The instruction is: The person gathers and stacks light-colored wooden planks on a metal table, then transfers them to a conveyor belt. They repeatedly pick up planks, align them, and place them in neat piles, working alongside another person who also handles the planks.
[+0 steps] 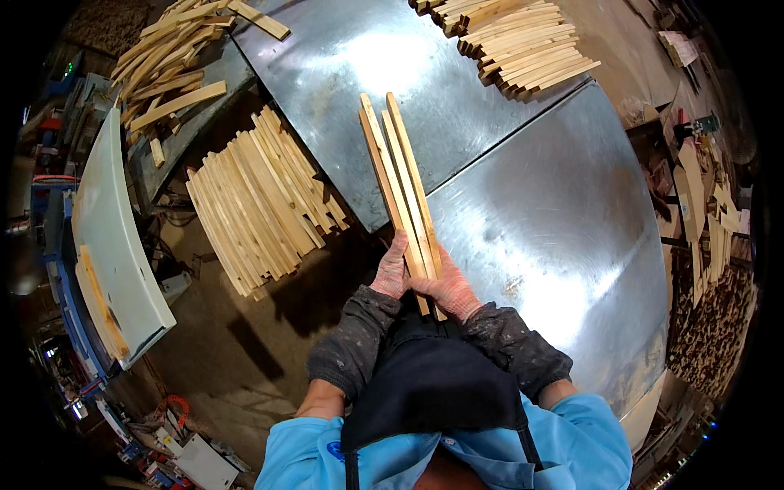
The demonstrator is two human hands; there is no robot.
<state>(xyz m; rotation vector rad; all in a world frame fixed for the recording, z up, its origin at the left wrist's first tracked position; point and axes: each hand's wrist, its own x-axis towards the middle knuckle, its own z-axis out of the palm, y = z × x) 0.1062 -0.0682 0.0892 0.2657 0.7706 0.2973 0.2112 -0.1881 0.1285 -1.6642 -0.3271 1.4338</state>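
Both my hands, in pinkish gloves below dark sleeve covers, grip a small bundle of long pale wooden strips [398, 184] in front of my body. My left hand [392, 268] is closed around the bundle's left side near its lower end. From the right, my right hand [450, 283] wraps the same end, its thumb lying across the strips. The strips run side by side and point away from me, their far ends over the metal tabletop [343, 106]. Fingers beneath the bundle are hidden.
A neat stack of wooden strips [255, 204] lies at left below table height. More strips [523, 45] rest in rows at the far right of the metal top. A loose pile of strips [167, 61] sits at far left. A pale green machine panel [122, 237] stands left.
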